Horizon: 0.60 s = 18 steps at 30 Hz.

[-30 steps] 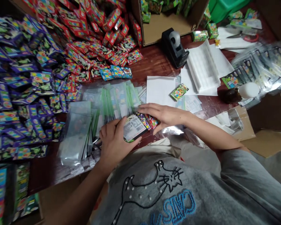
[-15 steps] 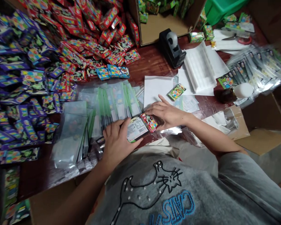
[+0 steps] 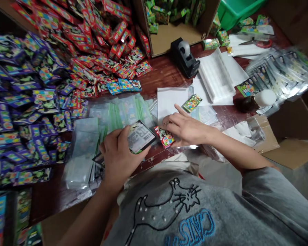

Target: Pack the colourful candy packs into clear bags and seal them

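Note:
My left hand (image 3: 117, 155) grips a flat card pack (image 3: 140, 136) with a white barcode label facing up, thumb on its lower edge. My right hand (image 3: 185, 128) holds a small red packet (image 3: 165, 137) against the table just right of that pack, with the index finger stretched out. Both hands work over a fan of clear plastic sleeves with green strips (image 3: 120, 114) near the table's front edge. A loose green packet (image 3: 192, 102) lies beyond my right hand on white paper (image 3: 169, 99).
Heaps of purple packets (image 3: 23, 102) and red packets (image 3: 97, 44) fill the left and back. A cardboard box (image 3: 174, 30), a black tape dispenser (image 3: 183, 56), stacked white trays (image 3: 215, 77), scissors (image 3: 256, 42) and bagged sets (image 3: 279, 75) lie to the right.
My left hand has drawn the barcode pack slightly left and tilted it up. The red packet has separated from it and stays under my right hand's fingers.

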Motion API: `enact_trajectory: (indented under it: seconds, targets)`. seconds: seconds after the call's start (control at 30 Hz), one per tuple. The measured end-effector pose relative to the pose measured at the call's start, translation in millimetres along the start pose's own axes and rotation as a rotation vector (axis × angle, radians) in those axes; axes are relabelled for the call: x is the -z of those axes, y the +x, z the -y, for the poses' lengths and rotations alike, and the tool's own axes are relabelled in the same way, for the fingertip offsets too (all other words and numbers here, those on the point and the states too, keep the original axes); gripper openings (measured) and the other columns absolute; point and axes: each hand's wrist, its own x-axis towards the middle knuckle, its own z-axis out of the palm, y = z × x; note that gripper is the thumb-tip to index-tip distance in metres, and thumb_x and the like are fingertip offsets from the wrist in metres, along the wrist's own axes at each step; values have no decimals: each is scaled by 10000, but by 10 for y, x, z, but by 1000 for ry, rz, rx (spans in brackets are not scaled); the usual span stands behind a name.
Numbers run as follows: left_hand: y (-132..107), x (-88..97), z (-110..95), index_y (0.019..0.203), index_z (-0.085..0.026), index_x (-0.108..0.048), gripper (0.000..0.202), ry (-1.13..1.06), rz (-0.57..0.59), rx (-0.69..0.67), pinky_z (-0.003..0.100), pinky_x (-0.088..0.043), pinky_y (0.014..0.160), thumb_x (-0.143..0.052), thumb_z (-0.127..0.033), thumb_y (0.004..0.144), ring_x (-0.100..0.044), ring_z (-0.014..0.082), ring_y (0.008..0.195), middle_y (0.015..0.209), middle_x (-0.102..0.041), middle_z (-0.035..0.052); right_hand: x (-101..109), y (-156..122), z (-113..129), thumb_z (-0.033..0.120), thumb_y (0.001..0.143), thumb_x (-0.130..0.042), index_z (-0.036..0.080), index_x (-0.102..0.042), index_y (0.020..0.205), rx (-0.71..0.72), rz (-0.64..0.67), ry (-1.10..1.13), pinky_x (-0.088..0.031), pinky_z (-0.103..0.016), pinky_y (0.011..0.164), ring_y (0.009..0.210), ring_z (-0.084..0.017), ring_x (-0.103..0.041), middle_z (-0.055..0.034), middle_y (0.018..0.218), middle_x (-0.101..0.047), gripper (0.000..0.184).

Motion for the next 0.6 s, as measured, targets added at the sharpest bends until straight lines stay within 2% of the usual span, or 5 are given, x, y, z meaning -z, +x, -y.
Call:
enact_trajectory:
  seconds: [0.17, 0.3, 0.4, 0.47, 0.6]
  targets:
    - [-2, 32, -6, 1530, -213, -558, 873, -120, 53, -124, 599, -427, 1179, -906, -507, 785, -633, 443, 1338, 1447, -683, 198, 144, 59, -111, 572, 978, -785, 172, -547, 1525, 22, -79, 13, -319, -754, 1308, 1342, -343, -620, -188, 1409, -625, 718]
    - [-25, -10, -43, 1521, -194, -567, 901, -135, 40, -69, 623, -442, 1156, -915, -533, 762, -655, 457, 1290, 1378, -722, 208, 231, 142, -45, 458, 1023, -755, 115, -555, 1509, 63, -5, -95, -317, -730, 1329, 1353, -340, -629, -201, 1409, -625, 627]
    - [-15, -27, -42, 1518, -155, -573, 899, -105, 19, 6, 671, -455, 1121, -905, -534, 773, -652, 495, 1268, 1330, -724, 246, 269, 166, 68, 295, 1028, -735, 61, -541, 1517, 28, -13, -189, -285, -715, 1353, 1362, -341, -628, -221, 1428, -615, 576]
    - [0, -18, -26, 1528, -156, -565, 903, -100, 10, 13, 682, -463, 1104, -902, -534, 780, -649, 506, 1268, 1340, -718, 257, 302, 166, 113, 257, 1008, -749, 52, -536, 1527, 10, -15, -193, -286, -719, 1349, 1342, -343, -638, -221, 1431, -613, 597]
    - [22, 40, 12, 1538, -196, -559, 931, -127, 63, -119, 657, -456, 1121, -924, -546, 756, -644, 493, 1295, 1406, -709, 233, 385, 191, 71, 362, 995, -792, 69, -560, 1544, 131, 113, -38, -335, -711, 1324, 1327, -351, -647, -208, 1397, -630, 664]
